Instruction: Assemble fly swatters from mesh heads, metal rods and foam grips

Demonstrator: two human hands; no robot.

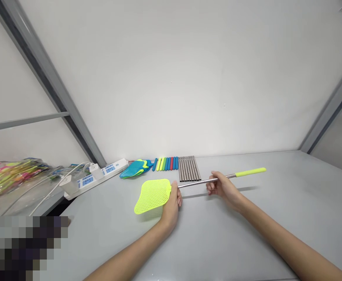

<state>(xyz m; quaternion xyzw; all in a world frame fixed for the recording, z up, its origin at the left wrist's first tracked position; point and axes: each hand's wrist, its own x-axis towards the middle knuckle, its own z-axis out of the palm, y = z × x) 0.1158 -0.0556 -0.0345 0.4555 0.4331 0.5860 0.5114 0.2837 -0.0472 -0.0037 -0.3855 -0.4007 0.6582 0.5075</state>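
Note:
A yellow-green fly swatter (153,196) with a perforated head, a metal rod and a matching handle is held just above the table. My left hand (172,203) is closed around the neck where the head meets the rod. Farther right, my right hand (220,188) grips the rod, close to the yellow-green handle. The handle end points right and slightly away from me. Behind the swatter lie a row of metal tubes (189,168), several coloured handles (167,164) in blue, yellow, green and red, and a stack of blue and yellow swatter heads (135,169).
A white power strip (100,176) with plugs and cables lies along the table's left edge. Beyond it, bagged colourful items (15,173) rest on another surface. A white wall (188,78) backs the grey table (218,242), with metal frame posts at both sides.

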